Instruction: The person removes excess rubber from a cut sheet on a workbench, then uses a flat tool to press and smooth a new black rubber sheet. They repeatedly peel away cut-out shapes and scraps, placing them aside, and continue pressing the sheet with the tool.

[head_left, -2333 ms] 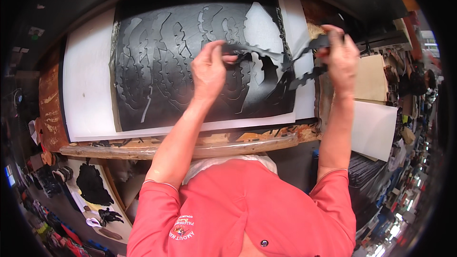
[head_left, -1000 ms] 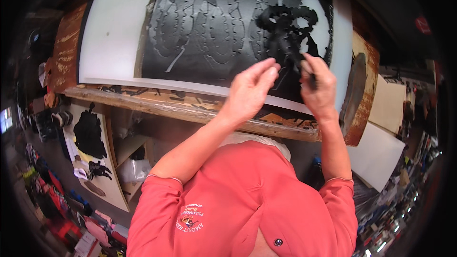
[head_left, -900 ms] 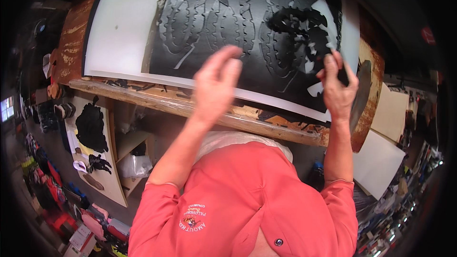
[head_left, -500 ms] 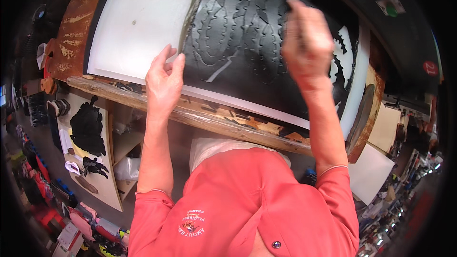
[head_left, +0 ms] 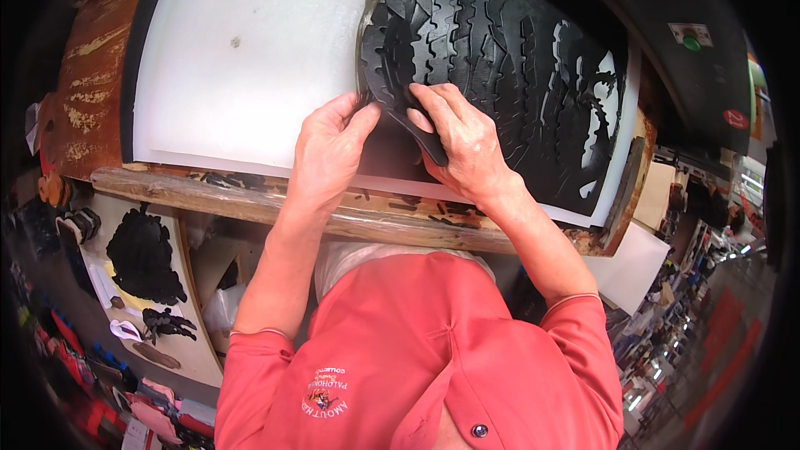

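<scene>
A black sheet [head_left: 471, 50], cut into toothed, curved strips, lies over the right part of a white cutting board [head_left: 250, 50]. At the sheet's left edge, one toothed black strip [head_left: 386, 62] has its near end raised and bent up between my hands. My right hand [head_left: 462, 137] is closed on this strip, its thumb and fingers pinching the near end. My left hand [head_left: 332, 146] is also closed, with its thumb and fingertips at the left edge of the same strip. What lies between the left fingertips is mostly hidden.
A wooden rail [head_left: 200, 196] runs along the board's near edge, with small black scraps [head_left: 450, 210] beside it. Lower left, a side table [head_left: 196, 329] bears dark cut pieces [head_left: 143, 254]. A dark machine part with a green button [head_left: 691, 43] stands at the upper right.
My right hand has come left and nearer from the sheet's far right and now grips a strip. My left hand has closed at the sheet's left edge. More cut outlines show.
</scene>
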`<move>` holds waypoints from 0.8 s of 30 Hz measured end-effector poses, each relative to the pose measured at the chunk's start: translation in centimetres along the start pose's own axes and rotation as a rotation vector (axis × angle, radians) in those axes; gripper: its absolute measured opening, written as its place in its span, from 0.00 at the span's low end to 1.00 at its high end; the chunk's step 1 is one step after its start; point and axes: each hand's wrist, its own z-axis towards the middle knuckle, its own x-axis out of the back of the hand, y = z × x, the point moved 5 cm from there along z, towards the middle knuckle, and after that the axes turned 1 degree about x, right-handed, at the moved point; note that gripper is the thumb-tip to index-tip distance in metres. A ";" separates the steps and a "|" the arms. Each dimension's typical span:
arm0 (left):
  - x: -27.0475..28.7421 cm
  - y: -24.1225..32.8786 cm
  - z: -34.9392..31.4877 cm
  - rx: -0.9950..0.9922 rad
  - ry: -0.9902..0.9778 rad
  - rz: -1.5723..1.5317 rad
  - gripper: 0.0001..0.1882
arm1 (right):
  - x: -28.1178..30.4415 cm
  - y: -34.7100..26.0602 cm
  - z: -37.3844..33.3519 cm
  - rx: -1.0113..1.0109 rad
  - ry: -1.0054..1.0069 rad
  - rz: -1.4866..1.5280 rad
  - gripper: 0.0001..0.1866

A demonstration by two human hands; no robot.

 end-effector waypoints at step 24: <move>-5.8 0.2 1.3 -0.311 0.198 0.356 0.28 | 1.2 6.0 -1.4 -0.824 0.005 0.753 0.25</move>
